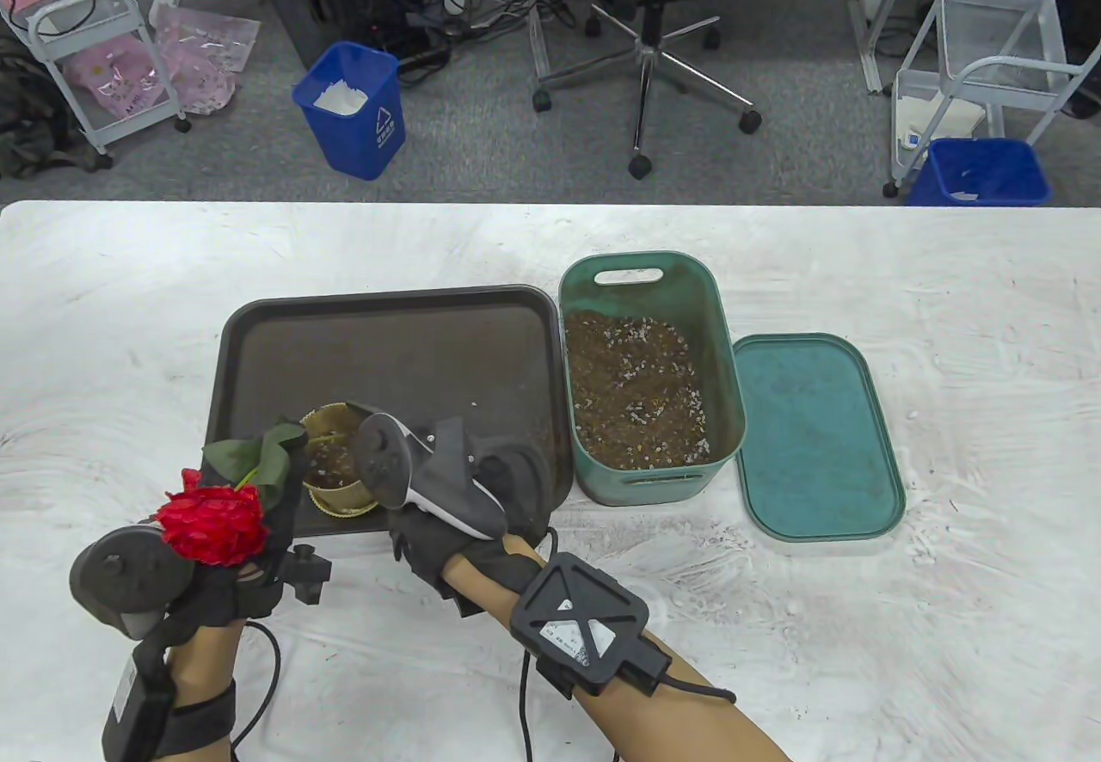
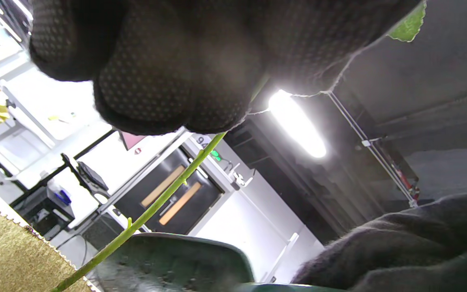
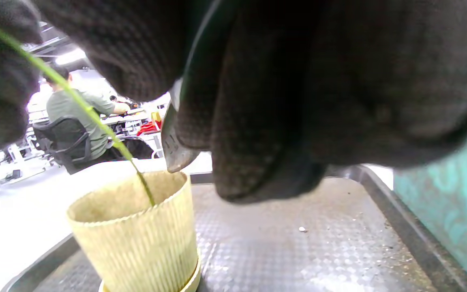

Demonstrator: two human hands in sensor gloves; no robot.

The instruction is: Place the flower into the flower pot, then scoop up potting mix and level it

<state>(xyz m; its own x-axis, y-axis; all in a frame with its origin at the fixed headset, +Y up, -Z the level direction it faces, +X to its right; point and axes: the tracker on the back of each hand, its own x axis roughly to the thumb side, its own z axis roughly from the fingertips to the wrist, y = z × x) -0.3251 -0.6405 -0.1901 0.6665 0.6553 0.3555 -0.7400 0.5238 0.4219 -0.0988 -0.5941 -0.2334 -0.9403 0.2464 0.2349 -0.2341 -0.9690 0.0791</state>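
We start with the dark tray (image 1: 387, 341), which lies under and beyond both our hands, and the green bin of potting mix (image 1: 641, 366) just to the right of our right hand (image 1: 469, 504), its lid (image 1: 817, 439) further right again. The mix looks loose and crumbly to us, so it should scoop easily but spill if tipped. The ribbed yellow flower pot (image 3: 136, 235) stands on the tray just left of our right hand; it looks light, so it may shift if knocked. Our right hand curls round a metal scoop (image 3: 172, 150), of which only the tip shows. The red flower (image 1: 211, 521) rests against our left hand (image 1: 224, 577), whose fingers pinch the thin green stem (image 2: 164, 194); its lower end reaches down inside the pot. The stem seems slender and bendy and the bloom soft, so we judge it best held low on the stem.
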